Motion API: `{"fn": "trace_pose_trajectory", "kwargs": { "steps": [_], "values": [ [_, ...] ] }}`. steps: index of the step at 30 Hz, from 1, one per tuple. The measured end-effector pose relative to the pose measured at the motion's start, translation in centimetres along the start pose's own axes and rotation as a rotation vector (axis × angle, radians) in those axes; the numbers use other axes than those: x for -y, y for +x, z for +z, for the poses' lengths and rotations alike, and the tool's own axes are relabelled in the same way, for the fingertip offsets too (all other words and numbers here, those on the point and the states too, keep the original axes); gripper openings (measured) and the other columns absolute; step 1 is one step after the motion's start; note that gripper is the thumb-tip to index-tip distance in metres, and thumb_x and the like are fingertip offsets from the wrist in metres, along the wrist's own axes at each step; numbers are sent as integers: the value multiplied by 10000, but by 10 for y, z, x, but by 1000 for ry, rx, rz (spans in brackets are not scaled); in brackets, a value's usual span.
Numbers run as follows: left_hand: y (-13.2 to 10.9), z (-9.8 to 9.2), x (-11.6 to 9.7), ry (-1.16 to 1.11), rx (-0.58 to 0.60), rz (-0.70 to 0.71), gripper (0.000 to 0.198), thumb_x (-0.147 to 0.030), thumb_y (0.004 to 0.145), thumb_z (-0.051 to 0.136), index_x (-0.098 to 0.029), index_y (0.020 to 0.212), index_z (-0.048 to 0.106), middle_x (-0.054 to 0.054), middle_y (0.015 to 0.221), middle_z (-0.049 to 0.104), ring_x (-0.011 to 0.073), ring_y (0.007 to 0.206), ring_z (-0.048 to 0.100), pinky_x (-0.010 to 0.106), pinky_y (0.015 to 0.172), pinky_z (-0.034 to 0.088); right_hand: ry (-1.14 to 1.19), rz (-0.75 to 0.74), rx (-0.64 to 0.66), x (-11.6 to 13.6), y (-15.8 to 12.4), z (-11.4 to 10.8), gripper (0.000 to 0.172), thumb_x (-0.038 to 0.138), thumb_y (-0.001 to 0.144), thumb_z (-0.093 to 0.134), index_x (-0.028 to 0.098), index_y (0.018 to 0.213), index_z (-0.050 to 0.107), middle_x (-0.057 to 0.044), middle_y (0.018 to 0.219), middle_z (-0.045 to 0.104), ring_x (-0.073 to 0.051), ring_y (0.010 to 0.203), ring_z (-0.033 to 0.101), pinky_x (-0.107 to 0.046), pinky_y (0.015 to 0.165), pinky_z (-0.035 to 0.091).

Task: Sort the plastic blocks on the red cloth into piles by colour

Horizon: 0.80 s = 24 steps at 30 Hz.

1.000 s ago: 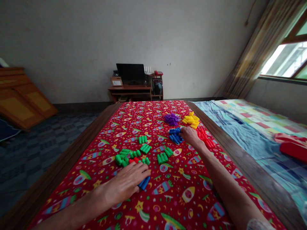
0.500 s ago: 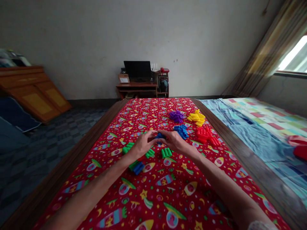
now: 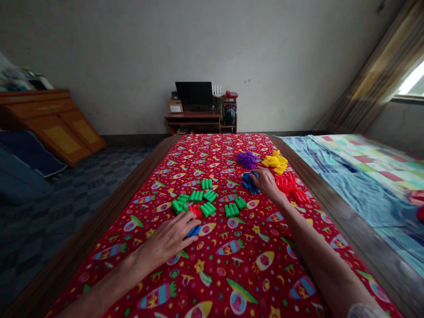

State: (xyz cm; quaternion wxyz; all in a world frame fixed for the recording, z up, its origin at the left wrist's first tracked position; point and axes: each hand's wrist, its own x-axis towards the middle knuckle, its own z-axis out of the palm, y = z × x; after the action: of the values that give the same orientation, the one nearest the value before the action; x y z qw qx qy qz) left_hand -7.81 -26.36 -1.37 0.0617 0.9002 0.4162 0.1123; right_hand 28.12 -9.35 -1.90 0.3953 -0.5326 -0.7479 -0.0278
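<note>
My left hand is over a blue piece near the middle left of the cloth, its fingers curled round it. Just beyond it lie a red piece and several green pieces. My right hand reaches to the blue pile, with its fingertips on a blue piece at the pile's right side. Two more green pieces lie between the hands.
A purple pile, a yellow pile and a red pile surround the right hand. The red patterned cloth covers the table. Beyond stand a desk and monitor; a bed is at the right.
My hands have moved apart from the middle, where they were together round a blue piece. The left came down nearer and leftward; the right went to the blue pile.
</note>
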Motion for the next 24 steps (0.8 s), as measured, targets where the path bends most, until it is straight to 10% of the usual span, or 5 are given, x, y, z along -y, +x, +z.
{"fn": "trace_pose_trajectory", "kwargs": {
  "steps": [5,13,19,24],
  "values": [
    [29,2,-11,-65,-100,-63,312,-198,912,431,-257,1187,566,44,1160,644,194,1123,586,328,988,467,110,-45,-84,15,4,-4,227,256,864,547,145,1005,687,-149,1038,707,-243,1009,636,-394,900,480],
    [102,-14,-19,-308,-358,-199,337,-276,837,608,-244,1157,509,28,1005,689,210,934,677,335,820,557,573,-261,503,117,-14,-20,283,283,908,516,173,1090,702,-48,891,741,-142,725,649,-203,639,444],
    [113,-9,-16,-299,-407,-147,130,-261,851,566,-211,969,582,46,970,670,187,838,664,319,773,558,359,-86,285,80,5,-30,215,202,861,523,129,856,724,-17,674,670,-100,597,551,-188,571,358],
    [107,-22,10,-200,-303,-116,153,-292,838,556,-216,927,654,53,967,694,209,928,657,322,859,518,281,-227,505,83,7,-36,235,249,907,505,138,871,710,-15,681,652,-95,595,543,-195,572,348]
  ]
}}
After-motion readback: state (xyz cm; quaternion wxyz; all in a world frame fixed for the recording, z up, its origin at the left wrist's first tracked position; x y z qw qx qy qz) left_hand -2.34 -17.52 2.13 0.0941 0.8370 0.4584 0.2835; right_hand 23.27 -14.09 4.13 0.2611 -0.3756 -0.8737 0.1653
